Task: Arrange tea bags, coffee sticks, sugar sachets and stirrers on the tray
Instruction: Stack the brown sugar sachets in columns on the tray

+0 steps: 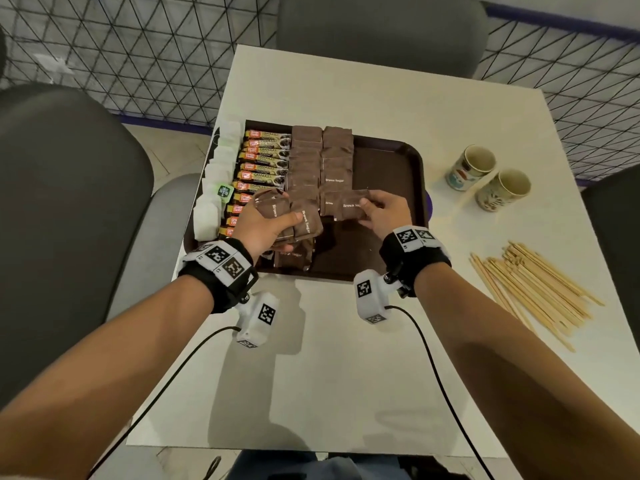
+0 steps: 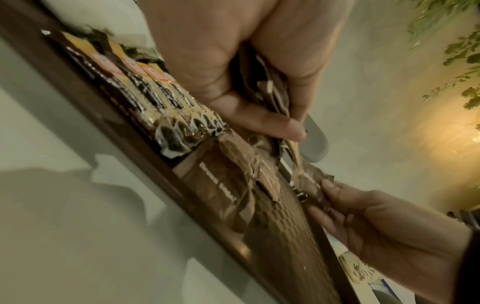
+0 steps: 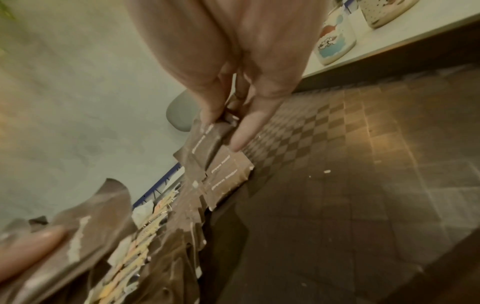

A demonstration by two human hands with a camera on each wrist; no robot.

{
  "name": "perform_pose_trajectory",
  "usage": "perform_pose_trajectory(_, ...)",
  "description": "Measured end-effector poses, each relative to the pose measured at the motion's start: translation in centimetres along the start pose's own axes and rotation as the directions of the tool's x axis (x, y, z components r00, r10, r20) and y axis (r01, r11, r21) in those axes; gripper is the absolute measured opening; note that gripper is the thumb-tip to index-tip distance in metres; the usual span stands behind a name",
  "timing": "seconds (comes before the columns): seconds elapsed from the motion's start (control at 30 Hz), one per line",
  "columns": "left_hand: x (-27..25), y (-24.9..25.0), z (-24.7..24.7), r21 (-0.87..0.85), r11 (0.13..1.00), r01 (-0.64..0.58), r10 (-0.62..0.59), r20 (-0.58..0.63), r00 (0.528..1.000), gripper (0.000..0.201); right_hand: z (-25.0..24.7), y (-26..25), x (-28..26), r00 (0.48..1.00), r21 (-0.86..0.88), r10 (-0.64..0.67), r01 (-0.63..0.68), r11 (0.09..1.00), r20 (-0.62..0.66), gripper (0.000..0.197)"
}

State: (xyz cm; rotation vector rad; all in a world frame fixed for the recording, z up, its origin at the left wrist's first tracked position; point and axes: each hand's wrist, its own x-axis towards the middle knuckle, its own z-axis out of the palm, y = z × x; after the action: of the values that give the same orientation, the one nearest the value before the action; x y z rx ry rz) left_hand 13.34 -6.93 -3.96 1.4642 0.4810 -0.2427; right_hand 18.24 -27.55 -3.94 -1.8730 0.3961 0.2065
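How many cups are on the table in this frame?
2. Both stand on the white table to the right of the tray: the farther cup and the nearer cup, close beside each other. None looks hidden.

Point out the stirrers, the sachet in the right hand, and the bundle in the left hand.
stirrers (image 1: 533, 285), head view, middle of the wooden pile on the table.
sachet (image 1: 349, 205), head view, its printed brown face left of the right hand's fingers.
bundle (image 1: 306, 221), head view, front sachet beside the left thumb.
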Motion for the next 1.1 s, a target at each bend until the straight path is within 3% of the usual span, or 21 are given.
perform_pose_trajectory(0.13,0.8,0.3,-0.3,-0.025,1.0,-0.009,0.008,-0.024,1.0,0.042,-0.1,1.5,1.1,0.993,-0.132,0.065,-0.078,0.988,-0.095,0.016)
perform_pose_trajectory(0.3,1.3,0.5,-0.2,-0.042,0.999,0.01,-0.012,-0.044,0.999,0.04,0.7,1.2,0.8,0.996,-0.027,0.09,-0.09,0.996,0.004,0.017)
perform_pose_trajectory(0.47,1.5,0.3,0.2,-0.063,0.998,-0.001,-0.002,-0.045,0.999,0.034,1.3,0.9,1.5,0.998,-0.158,0.056,-0.05,0.986,0.03,0.017)
perform_pose_trajectory(0.7,1.9,0.1,0.1,-0.057,0.998,-0.022,0.019,-0.052,0.998,0.04,1.1,1.0,2.4,0.999,-0.324,-0.028,0.019,0.946,-0.022,0.037)
perform_pose_trajectory(1.1,2.2,-0.2,0.1,-0.047,0.999,-0.009,0.007,-0.042,0.999,0.046,1.6,1.4,2.6,0.999,-0.28,-0.032,0.029,0.96,-0.006,0.046)
